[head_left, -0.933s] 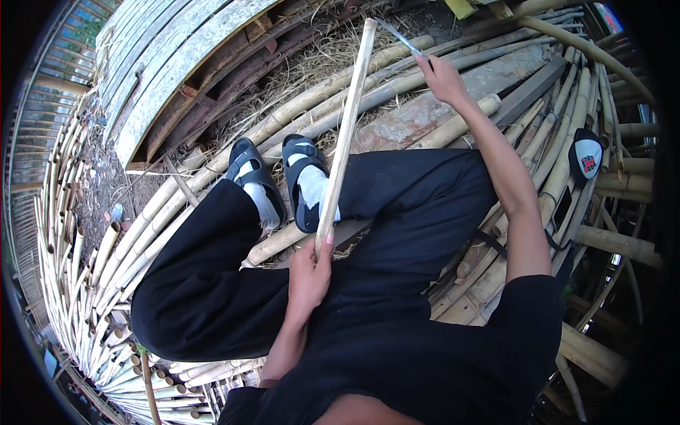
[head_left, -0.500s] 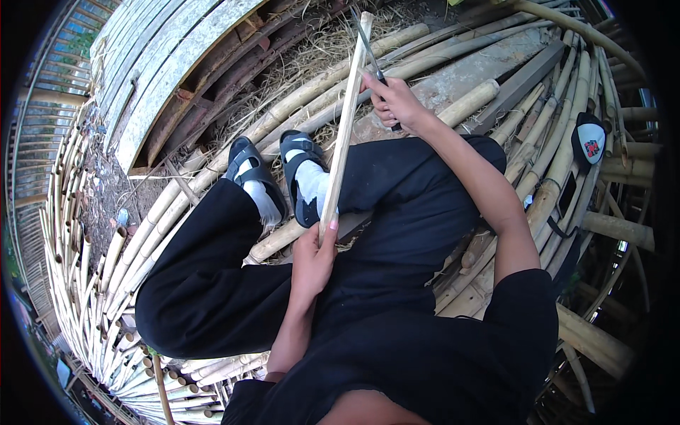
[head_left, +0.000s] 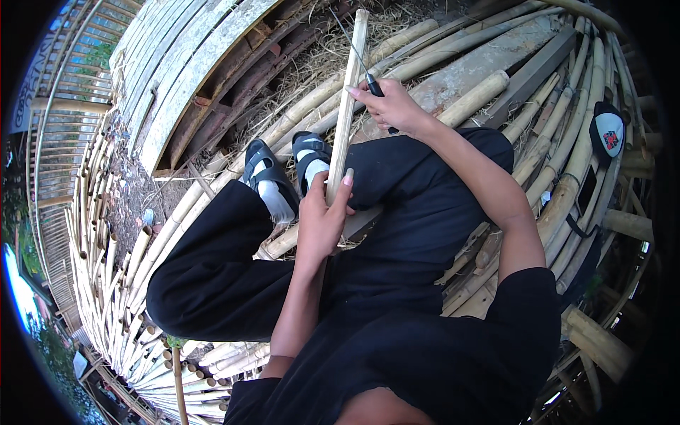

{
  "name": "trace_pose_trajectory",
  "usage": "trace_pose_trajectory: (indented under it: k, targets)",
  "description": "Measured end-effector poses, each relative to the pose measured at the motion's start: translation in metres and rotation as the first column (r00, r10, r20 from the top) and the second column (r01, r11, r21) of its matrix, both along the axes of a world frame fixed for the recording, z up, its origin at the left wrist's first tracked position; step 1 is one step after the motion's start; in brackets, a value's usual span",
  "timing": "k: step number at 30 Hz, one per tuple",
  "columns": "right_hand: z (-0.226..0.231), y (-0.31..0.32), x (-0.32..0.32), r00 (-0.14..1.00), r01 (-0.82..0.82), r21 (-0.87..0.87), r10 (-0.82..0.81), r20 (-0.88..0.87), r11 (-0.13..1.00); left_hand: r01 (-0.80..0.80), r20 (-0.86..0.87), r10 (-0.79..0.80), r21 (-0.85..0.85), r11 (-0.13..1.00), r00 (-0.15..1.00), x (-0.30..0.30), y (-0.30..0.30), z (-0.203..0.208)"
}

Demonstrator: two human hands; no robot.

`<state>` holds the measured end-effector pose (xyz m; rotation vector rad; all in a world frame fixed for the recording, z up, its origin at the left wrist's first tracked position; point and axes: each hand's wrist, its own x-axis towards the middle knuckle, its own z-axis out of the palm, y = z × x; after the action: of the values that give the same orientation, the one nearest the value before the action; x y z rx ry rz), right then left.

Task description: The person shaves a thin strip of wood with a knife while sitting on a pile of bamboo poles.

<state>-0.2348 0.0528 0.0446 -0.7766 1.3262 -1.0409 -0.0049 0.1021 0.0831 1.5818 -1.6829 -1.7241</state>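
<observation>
A long pale bamboo strip (head_left: 349, 85) slants upward away from my lap, its far end above the stacked poles. My left hand (head_left: 323, 218) is closed around its near part, thumb along the side. In my right hand (head_left: 398, 110) is a knife (head_left: 374, 86) with a black handle, gripped by curled fingers. Its thin blade points up and to the left and crosses the strip in this view; whether the edge touches the wood I cannot tell. My right thumb and fingertips rest against or very near the strip's right side.
Under and around my crossed legs in black trousers (head_left: 404, 212) lie many bamboo poles (head_left: 489, 99). Weathered planks (head_left: 184, 64) stand at the upper left beside dry shavings (head_left: 312, 78). A black-and-white cap (head_left: 608, 134) rests on poles at right. Cut bamboo ends crowd the left side.
My left hand has moved up the strip, away from my body. The knife blade now leans further left across the strip. The whole view has shifted slightly.
</observation>
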Motion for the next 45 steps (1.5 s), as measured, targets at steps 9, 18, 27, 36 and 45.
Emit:
trace_pose_trajectory:
  k: [9,18,27,36,45]
  targets:
    - [-0.001,0.005,-0.016,0.863,-0.195,-0.116,0.115,-0.492,0.974,-0.095,-0.15,0.119,0.16,0.983,0.981,-0.01,-0.005,-0.017]
    - [-0.012,0.012,-0.022,0.599,-0.372,-0.049,0.199,-0.775,0.927,-0.092,-0.054,0.091,-0.023,0.995,0.994,-0.028,-0.013,-0.038]
    - [-0.048,0.02,-0.007,0.405,-0.316,0.163,0.288,-0.868,0.935,-0.097,0.012,0.097,-0.015,0.995,0.995,-0.026,-0.013,-0.065]
    - [-0.056,0.019,0.004,0.368,-0.311,0.324,0.428,-0.826,0.893,-0.052,0.156,0.068,-0.105,0.993,0.985,-0.024,-0.016,-0.075]
    - [-0.077,0.015,0.01,0.394,-0.274,0.388,0.471,-0.789,0.88,-0.072,0.221,0.09,-0.087,0.994,0.971,-0.024,-0.014,-0.066]
